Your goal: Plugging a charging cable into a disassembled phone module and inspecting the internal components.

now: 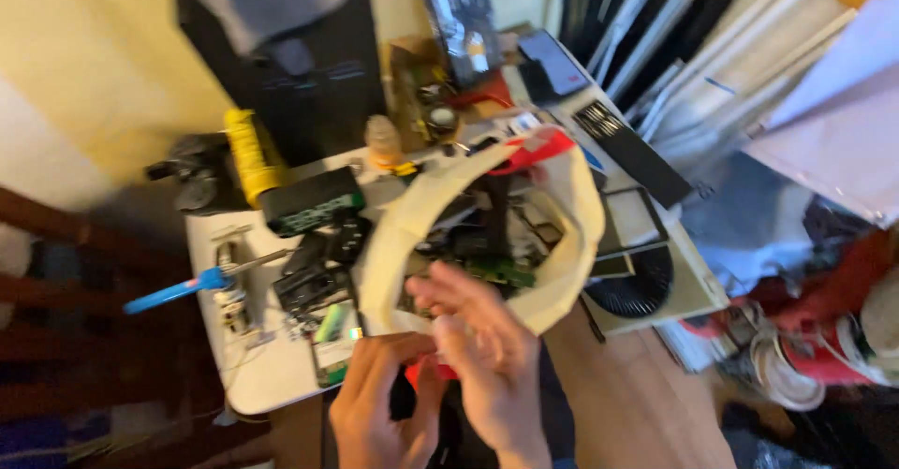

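Both hands are low in the middle of the frame, at the near edge of a cream cloth bag (403, 216). The bag has red handles (534, 149) and stands open in the middle of the picture. It rests on a white worktop (272, 375). Inside the bag are dark parts and a green circuit board (501, 272).

The left hand (379, 403) is at the bottom, a bit left of the middle. Its fingers curl and pinch the near rim of the bag, where a bit of red shows. The right hand (487, 347) is just beside it, touching it. Its fingers are spread out and reach up over the bag's opening. The picture is blurry, so I cannot tell if the right hand grips anything.

On the worktop to the left of the bag lies a tool with a blue handle (173, 293). Above it, in the upper left part, is a yellow roll (251, 155) next to a black box (312, 199). To the right of the bag lies a round black grille (637, 286).
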